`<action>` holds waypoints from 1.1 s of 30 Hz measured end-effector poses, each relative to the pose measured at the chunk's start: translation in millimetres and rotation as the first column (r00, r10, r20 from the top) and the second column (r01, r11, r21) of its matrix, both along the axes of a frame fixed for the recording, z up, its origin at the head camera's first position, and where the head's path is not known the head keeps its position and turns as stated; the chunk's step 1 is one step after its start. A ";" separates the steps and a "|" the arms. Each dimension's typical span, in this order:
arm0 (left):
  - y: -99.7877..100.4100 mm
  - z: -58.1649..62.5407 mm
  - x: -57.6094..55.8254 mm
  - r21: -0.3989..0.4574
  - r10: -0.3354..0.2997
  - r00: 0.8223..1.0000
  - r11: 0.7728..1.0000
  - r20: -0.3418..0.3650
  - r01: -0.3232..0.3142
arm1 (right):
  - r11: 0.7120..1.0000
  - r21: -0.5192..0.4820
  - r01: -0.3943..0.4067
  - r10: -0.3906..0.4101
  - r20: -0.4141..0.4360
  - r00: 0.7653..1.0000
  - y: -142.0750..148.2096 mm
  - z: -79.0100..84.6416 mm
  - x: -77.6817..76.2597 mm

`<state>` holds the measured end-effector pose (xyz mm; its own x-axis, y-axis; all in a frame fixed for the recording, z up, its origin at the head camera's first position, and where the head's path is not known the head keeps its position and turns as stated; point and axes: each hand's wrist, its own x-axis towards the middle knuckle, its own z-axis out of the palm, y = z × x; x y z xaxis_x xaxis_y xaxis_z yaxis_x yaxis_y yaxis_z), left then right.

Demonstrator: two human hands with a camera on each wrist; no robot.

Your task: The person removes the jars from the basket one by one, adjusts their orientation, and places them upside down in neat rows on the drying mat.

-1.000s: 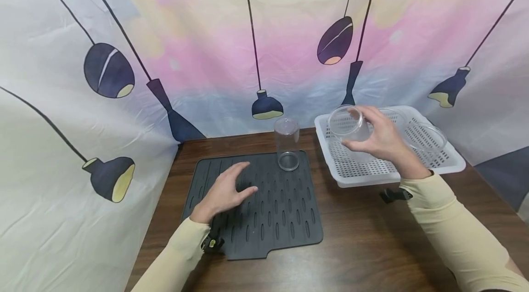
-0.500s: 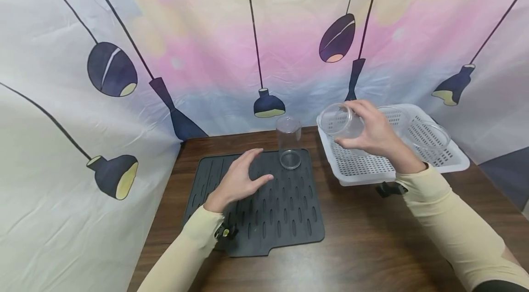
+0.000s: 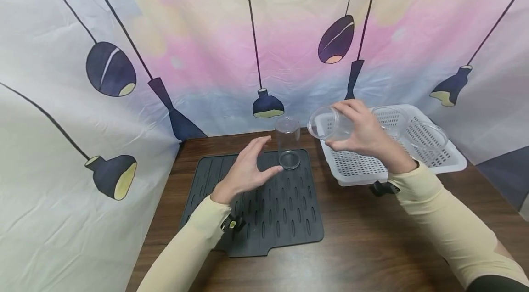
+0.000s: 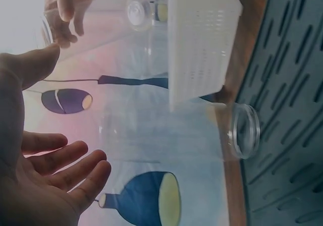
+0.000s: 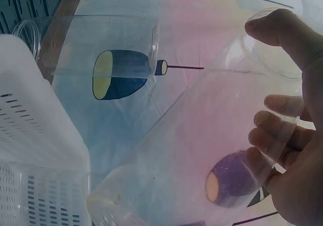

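In the head view, my right hand (image 3: 363, 131) grips a clear jar (image 3: 340, 126) tilted over on its side, its wide round end toward the left. It overlaps the left rear corner of the white basket (image 3: 359, 177). The right wrist view shows my thumb on one side of this jar (image 5: 176, 140) and the fingers on the other. A second clear jar (image 3: 288, 136) stands upright at the back right of a dark ridged mat (image 3: 285, 218). My left hand (image 3: 248, 170), fingers and thumb spread, is close to its left side and holds nothing.
Further clear containers (image 3: 427, 136) lie in the basket at the right. A brown wooden table (image 3: 351, 246) carries mat and basket. Right behind hangs a cloth backdrop (image 3: 223, 53) printed with lamps.
My right hand has carried the held jar leftward, from over the basket to its left edge. My left hand has moved right and backward over the mat, nearer the standing jar.
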<state>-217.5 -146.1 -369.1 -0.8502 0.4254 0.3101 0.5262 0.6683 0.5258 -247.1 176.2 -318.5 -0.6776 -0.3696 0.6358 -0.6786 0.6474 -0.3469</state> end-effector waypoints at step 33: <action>34.5 28.3 -8.4 0.111 -0.106 0.992 0.987 -0.064 0.113 | 0.985 0.159 -0.070 0.097 -0.167 0.981 -33.8 -1.0 -0.5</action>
